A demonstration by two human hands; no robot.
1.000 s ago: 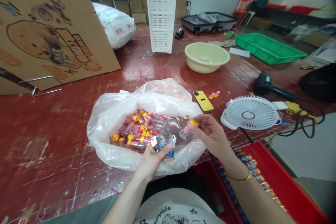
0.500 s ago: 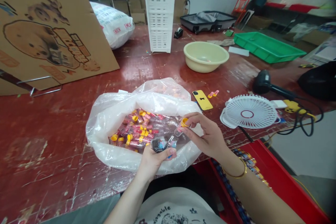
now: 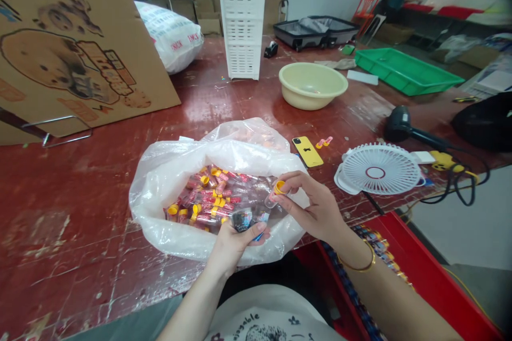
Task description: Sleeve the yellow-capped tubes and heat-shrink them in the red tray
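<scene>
A red bench (image 3: 100, 170) carries a carton (image 3: 84, 58) at left, a white bag (image 3: 156, 224) at near centre, a green tray (image 3: 416, 83) at far right, a cream basin (image 3: 312, 100) beyond the bag and a fan (image 3: 375, 172) at right. Over the bag, the hands are near but apart: the left hand (image 3: 237, 242) is clamped on a dark packet (image 3: 241, 220), and the right hand (image 3: 316, 206) pinches a yellow-capped tube (image 3: 272, 199), right of the packet, with similar small tubes (image 3: 212, 197) in the bag at left.
</scene>
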